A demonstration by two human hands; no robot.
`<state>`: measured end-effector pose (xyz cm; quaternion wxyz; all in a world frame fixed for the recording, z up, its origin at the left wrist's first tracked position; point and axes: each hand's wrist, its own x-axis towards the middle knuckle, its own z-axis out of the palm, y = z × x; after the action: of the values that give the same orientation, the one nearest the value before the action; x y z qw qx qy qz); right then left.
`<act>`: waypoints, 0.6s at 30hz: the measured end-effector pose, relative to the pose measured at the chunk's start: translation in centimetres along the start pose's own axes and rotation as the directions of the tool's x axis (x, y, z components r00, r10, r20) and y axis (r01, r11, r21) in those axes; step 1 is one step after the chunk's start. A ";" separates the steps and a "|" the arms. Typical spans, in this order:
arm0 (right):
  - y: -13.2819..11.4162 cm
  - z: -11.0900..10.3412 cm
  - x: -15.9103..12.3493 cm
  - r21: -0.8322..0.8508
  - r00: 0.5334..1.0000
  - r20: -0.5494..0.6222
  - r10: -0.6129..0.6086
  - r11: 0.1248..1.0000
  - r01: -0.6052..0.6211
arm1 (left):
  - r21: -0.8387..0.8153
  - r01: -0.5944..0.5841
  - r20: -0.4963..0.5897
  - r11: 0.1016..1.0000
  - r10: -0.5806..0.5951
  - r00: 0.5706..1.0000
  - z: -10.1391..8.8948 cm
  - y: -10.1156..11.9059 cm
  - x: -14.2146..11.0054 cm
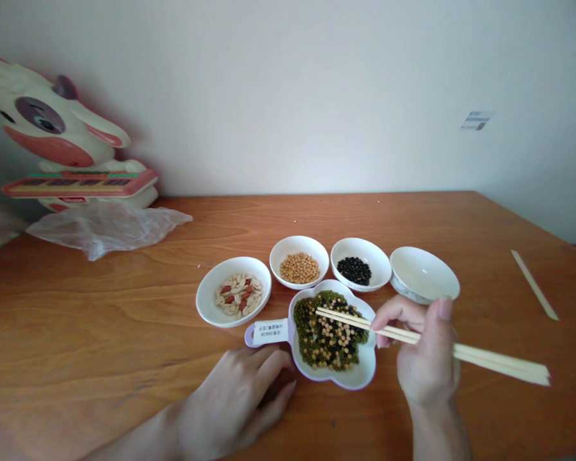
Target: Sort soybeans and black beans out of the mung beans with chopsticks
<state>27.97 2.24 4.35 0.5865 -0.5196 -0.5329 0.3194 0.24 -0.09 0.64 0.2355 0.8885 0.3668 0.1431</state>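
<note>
My right hand [427, 349] is closed around a pair of wooden chopsticks [489, 358], whose tips lie over the mixed beans [326, 333] in a flower-shaped dish [362, 374] with a lilac rim. Green, black and tan beans are mingled there. A labelled handle [271, 331] sticks out on the dish's left side. Just below that handle rests my left hand [249, 390], loosely bent on the table, thumb apart from the fingers and nothing held. Its fingertips come close to the dish's rim; whether they touch it I cannot tell.
Behind the dish stand white bowls with peanuts [239, 296], soybeans [299, 267] and black beans [354, 271], plus an empty bowl [425, 272]. A paper chopstick sleeve [535, 285] lies at right. A cow-shaped toy keyboard [81, 186] and a clear plastic bag [110, 227] occupy the back left.
</note>
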 end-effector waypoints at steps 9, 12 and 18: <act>0.3 0.3 0.0 -0.016 0.996 0.029 0.080 0.997 -0.079 | 0.007 0.002 0.001 1.000 -0.002 1.000 -0.1 0.0 0.0; -0.1 0.4 -0.3 0.004 0.992 0.048 0.115 0.993 -0.115 | 0.011 -0.002 0.005 1.000 0.001 1.000 0.0 0.0 0.0; 0.6 0.2 -0.3 -0.017 0.971 0.191 0.144 0.990 -0.144 | 0.010 -0.005 -0.004 1.000 0.005 1.000 0.0 0.0 0.1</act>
<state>27.85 2.13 3.62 0.5069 -0.5245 -0.5484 0.4090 0.32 -0.04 0.61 0.2298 0.8904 0.3658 0.1435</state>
